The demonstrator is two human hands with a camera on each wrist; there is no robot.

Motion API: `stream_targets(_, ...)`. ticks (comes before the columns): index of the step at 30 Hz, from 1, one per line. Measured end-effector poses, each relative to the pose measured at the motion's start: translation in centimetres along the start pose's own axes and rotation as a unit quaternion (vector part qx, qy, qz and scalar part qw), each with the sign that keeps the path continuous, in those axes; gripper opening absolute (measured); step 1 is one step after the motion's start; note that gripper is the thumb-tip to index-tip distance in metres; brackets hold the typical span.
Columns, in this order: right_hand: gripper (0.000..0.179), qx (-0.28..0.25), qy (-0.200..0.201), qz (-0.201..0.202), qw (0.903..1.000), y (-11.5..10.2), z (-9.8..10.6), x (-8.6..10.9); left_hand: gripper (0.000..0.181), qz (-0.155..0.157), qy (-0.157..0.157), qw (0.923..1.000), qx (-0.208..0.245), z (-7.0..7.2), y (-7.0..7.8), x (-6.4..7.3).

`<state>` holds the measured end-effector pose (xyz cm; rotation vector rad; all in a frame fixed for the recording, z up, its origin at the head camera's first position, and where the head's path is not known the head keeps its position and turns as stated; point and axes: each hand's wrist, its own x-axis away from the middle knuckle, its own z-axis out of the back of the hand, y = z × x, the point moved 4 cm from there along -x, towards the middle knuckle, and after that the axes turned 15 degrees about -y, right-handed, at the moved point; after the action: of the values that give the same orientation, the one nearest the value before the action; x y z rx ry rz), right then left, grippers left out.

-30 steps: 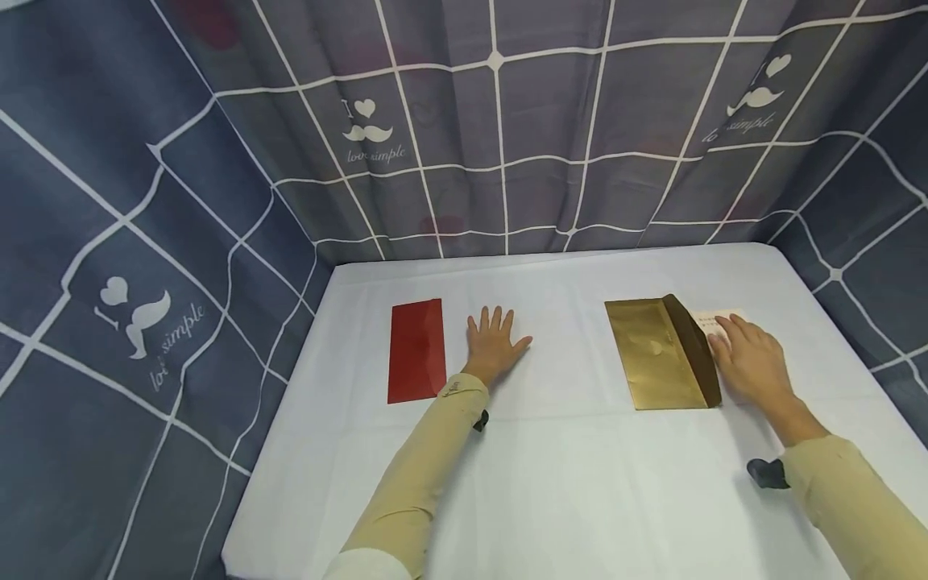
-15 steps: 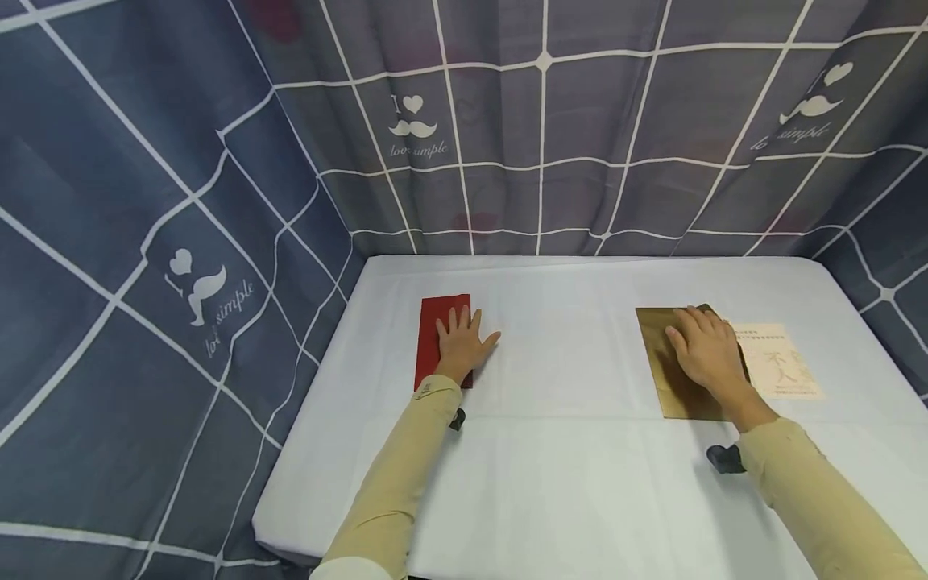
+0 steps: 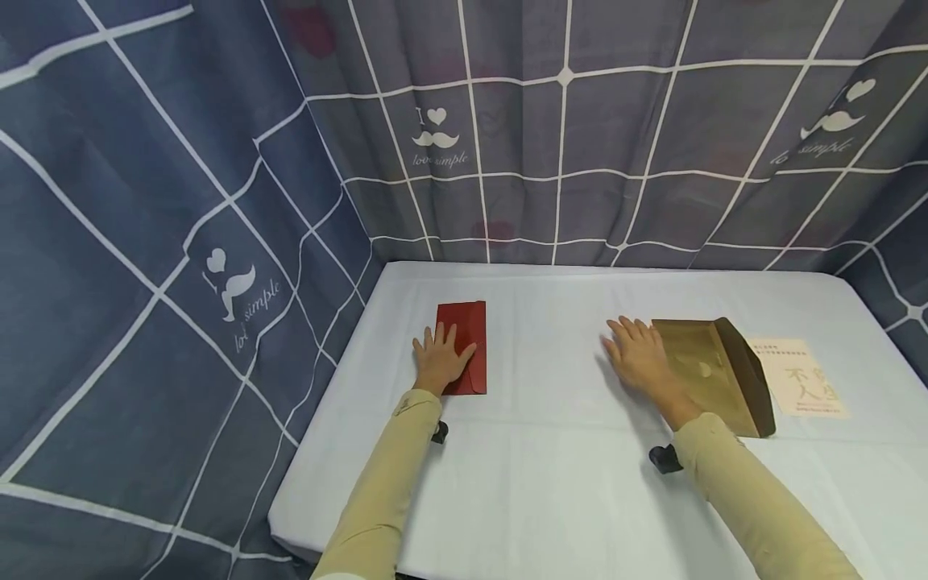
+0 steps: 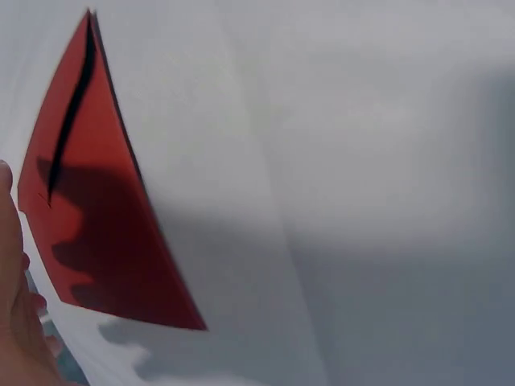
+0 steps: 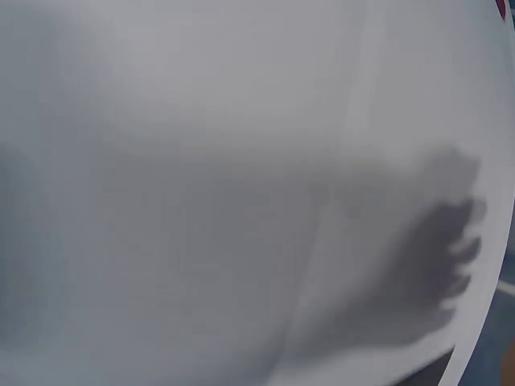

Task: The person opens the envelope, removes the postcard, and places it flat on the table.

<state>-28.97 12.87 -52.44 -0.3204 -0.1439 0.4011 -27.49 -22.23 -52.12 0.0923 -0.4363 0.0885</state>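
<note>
A red envelope lies at the left on the white tabletop. My left hand, fingers spread, is over its left part and casts a shadow on it. In the left wrist view the red envelope shows a dark slit along its opening, and fingers appear at the edge. My right hand is just left of a gold envelope, fingers extended and holding nothing. That envelope's dark flap is unfolded to the right. Beside the flap lies a pale printed card, partly under it.
The white-covered table has rounded corners. Dark blue-grey grid curtains close off its back, left and right sides. The right wrist view mostly shows white cloth and a hand's shadow.
My left hand has moved left, from beside the red envelope to over it. My right hand has moved left from the card, across the gold envelope. The head view has shifted.
</note>
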Motion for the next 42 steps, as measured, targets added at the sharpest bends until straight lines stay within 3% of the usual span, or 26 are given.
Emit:
stream_targets(10,0.048,-0.009,-0.011,0.015,0.9998,-3.0,-1.7,-1.5,0.073,0.007,-0.015,0.9999,-0.002,-0.9,-1.2,-0.4)
stream_targets(21,0.048,-0.008,-0.018,0.013,0.9997,-3.7,-3.1,-1.2,0.072,0.011,-0.023,0.9997,-0.004,-2.2,-1.5,-0.8)
stream_targets(29,0.048,-0.015,-0.019,0.022,0.9995,-4.0,-3.9,-1.2,0.071,0.011,-0.019,0.9996,-0.016,-2.1,-0.3,-0.5)
stream_targets(42,0.048,-0.022,-0.022,0.03,0.9991,-4.9,-4.9,-1.3,0.071,-0.002,-0.019,0.999,-0.041,-3.0,3.0,-0.6)
